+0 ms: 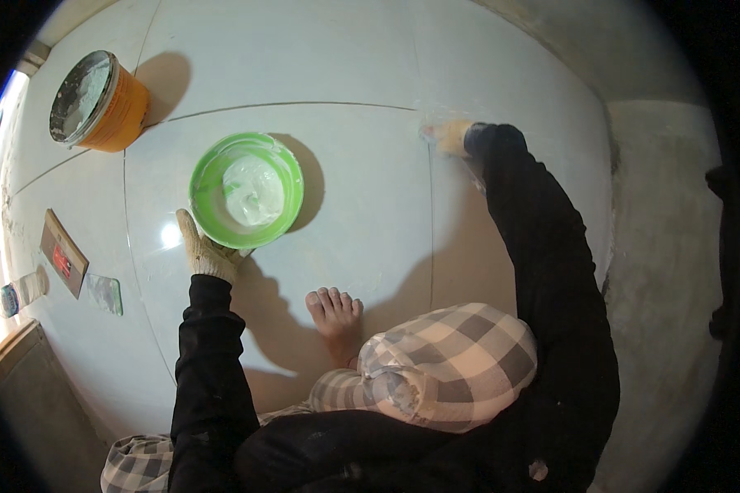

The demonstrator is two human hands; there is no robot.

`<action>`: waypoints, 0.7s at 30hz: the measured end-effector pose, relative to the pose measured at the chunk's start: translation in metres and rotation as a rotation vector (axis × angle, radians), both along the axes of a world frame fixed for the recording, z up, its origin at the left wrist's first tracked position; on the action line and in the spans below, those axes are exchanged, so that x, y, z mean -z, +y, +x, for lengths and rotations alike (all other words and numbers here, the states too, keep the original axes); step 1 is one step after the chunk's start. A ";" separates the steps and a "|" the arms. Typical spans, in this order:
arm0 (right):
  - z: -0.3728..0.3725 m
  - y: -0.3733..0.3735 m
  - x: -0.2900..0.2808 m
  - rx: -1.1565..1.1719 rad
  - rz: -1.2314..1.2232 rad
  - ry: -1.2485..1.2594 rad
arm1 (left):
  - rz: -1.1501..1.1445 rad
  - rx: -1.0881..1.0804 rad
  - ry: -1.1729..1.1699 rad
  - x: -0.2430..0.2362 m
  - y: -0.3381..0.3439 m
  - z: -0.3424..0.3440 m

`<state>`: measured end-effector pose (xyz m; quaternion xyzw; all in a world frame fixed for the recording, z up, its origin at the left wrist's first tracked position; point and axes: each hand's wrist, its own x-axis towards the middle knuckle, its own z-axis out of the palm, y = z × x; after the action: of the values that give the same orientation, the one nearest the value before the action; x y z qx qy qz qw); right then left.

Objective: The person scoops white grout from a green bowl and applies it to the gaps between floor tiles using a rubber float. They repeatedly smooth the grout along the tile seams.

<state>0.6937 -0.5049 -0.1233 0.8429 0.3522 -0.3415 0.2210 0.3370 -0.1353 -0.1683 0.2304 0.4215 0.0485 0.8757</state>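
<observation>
My left hand (pixel 211 253), in a pale work glove, grips the near-left side of a green bowl (pixel 203 197). The thumb lies along the bowl's outside, and the other fingers are mostly hidden beneath it. White paste (pixel 253 191) with a smooth, wet look fills the bottom of the bowl. My right arm reaches far forward, and the gloved right hand (pixel 450 137) is down at a dark joint between floor tiles. Its fingers are bent and blurred around something I cannot make out. Faint whitish smears show on the tile beside it.
An orange bucket (pixel 122 111) with pale residue inside stands at the far left. Nearer are a brown flat box (pixel 64 253), a thin greenish flat piece (pixel 104 294) and a clear bottle (pixel 23 292). Grey walls (pixel 662 246) bound the right side. My bare foot (pixel 335 324) rests on the tiles (pixel 345 164).
</observation>
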 end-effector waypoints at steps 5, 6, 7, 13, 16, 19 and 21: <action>-0.015 -0.031 -0.015 0.249 0.181 0.348 | 0.021 0.025 0.036 0.009 0.009 -0.001; -0.019 -0.030 -0.022 0.508 0.231 0.289 | 0.015 0.025 0.012 0.010 0.009 -0.001; -0.022 -0.021 -0.024 0.609 0.286 0.220 | 0.027 0.024 0.038 0.010 0.009 -0.001; -0.120 0.035 -0.005 0.517 0.401 -0.302 | -0.025 0.041 -0.013 0.009 0.005 0.000; -0.126 0.027 -0.025 0.330 0.044 -0.013 | 0.021 0.043 0.030 0.005 0.003 0.000; -0.064 0.030 -0.045 0.127 -0.071 0.114 | 0.036 0.024 0.068 0.003 0.002 0.002; -0.027 0.037 -0.047 0.160 0.070 0.000 | 0.008 0.012 0.039 0.002 0.002 0.003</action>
<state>0.6668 -0.4682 -0.0760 0.8756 0.2952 -0.3456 0.1635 0.3403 -0.1335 -0.1700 0.2376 0.4371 0.0402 0.8666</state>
